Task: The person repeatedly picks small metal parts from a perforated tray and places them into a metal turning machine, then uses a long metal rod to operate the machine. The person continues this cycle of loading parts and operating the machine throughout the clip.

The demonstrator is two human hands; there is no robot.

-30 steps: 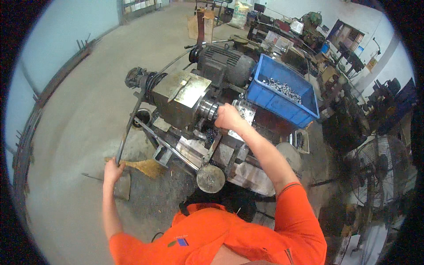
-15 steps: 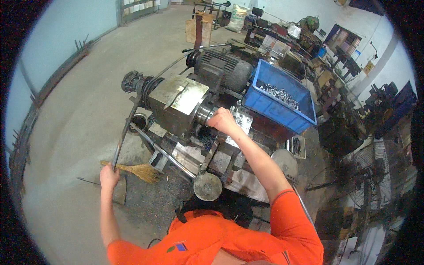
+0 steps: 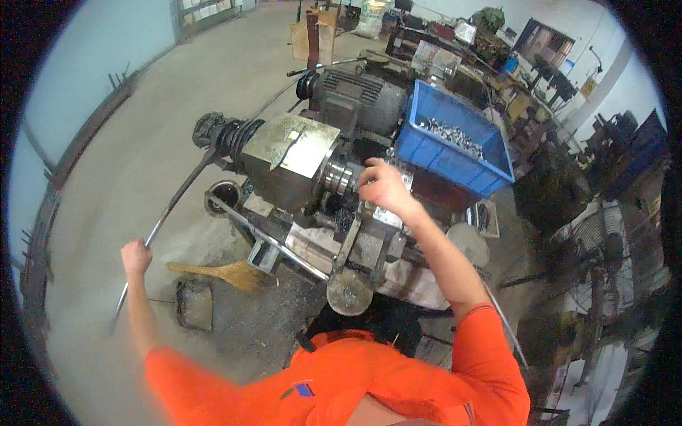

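Observation:
At the left, my left hand (image 3: 136, 257) is wrapped round a long metal lever (image 3: 174, 202) that slants down from the outer end of a lathe's headstock (image 3: 291, 160). My right hand (image 3: 387, 188) is just right of the shiny chuck (image 3: 339, 177), its fingers curled and pointing toward it. Whatever the curled fingers hold, if anything, is hidden or too small to name. Beneath that hand lies the lathe's metal slide (image 3: 369, 245), with a round handwheel (image 3: 349, 292) at its near end. Dark metal chips (image 3: 345, 221) lie below the chuck.
Beyond my right hand stands a blue plastic crate (image 3: 455, 167) with many small metal parts in it. An electric motor (image 3: 359, 99) sits behind the headstock. On the floor at left are a straw broom (image 3: 238, 275) and a dustpan (image 3: 195, 305). A fan (image 3: 604, 270) stands at the right.
My left hand has swung the lever outward to the left. My right hand has drawn back to the right, away from the chuck. The view has shifted slightly.

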